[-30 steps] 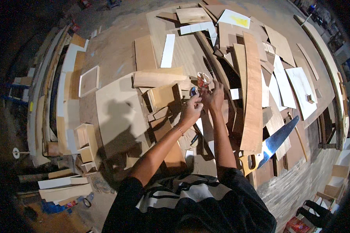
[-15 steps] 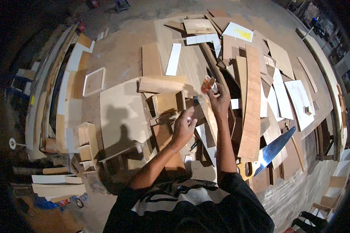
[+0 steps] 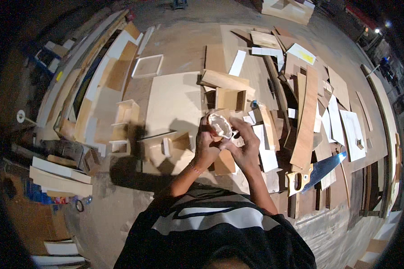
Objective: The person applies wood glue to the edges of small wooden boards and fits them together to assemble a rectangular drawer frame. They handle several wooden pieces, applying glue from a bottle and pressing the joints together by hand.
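Observation:
A small round tub (image 3: pixel 220 126) with white, paste-like stuff on its inside is held up in front of my chest. My left hand (image 3: pixel 205 150) is closed around its left side. My right hand (image 3: pixel 247 144) curls against the right side, thumb near the lower rim and fingers bent over the edge. Whether the right fingers also pinch something small is hidden. Just beyond my hands lies an open wooden box (image 3: pixel 231 99) under a plank (image 3: pixel 224 80). To the left of them is a shallow wooden tray-like piece (image 3: pixel 180 142).
A handsaw (image 3: pixel 321 171) lies at the right by a long curved board (image 3: pixel 306 121). Wood offcuts and white panels (image 3: pixel 352 134) cover the right side. A big pale sheet (image 3: pixel 173 98) and small open boxes (image 3: pixel 126 112) lie left. Long boards (image 3: pixel 96 76) stand farther left.
My right hand has come back from the offcuts, bringing the tub toward my chest. My left hand has closed on the tub. The view has shifted, so the boards appear farther right.

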`<state>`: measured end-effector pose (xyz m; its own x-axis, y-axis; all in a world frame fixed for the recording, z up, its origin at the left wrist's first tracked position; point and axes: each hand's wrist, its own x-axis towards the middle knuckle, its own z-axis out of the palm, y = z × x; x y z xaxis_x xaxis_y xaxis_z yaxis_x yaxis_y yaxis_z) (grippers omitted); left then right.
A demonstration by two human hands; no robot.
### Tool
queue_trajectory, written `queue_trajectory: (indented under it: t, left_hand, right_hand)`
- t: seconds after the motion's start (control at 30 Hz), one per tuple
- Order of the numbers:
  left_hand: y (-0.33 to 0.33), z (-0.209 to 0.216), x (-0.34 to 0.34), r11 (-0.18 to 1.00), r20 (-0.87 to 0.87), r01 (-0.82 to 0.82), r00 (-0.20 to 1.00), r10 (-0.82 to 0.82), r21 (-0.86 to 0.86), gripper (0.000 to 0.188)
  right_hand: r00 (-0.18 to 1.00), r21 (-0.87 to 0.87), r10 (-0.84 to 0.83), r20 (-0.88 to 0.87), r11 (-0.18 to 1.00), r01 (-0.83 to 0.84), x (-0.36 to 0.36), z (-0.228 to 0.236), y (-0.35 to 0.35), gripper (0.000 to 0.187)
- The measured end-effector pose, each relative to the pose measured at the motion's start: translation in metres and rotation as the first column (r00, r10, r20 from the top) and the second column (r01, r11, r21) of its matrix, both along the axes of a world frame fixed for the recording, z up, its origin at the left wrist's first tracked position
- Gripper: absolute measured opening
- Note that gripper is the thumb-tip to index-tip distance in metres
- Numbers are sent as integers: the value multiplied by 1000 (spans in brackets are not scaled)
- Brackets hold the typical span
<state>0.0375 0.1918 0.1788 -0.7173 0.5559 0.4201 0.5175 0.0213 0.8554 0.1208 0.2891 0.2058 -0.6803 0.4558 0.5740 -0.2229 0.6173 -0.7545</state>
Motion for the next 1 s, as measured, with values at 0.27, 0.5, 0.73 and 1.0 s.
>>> queue_trajectory:
  t: [0.27, 0.5, 0.73, 1.0]
  left_hand:
    - [-52, 6, 23, 978, -118, -60, 989, 85, 200, 49]
    - [-49, -13, 34, 958, -111, 65, 993, -35, 278, 46]
    - [-51, -18, 50, 944, 172, 42, 980, -103, 329, 55]
    - [-45, -28, 49, 976, -241, 74, 970, -23, 205, 56]
  right_hand:
    - [999, 274, 13, -43, 962, -1, 37, 48, -62, 61]
    - [992, 389, 25, -124, 921, 25, 50, 41, -77, 28]
    - [966, 299, -182, -186, 925, 232, 76, 44, -78, 21]
    - [948, 334, -274, -160, 889, 314, 79, 28, -73, 22]
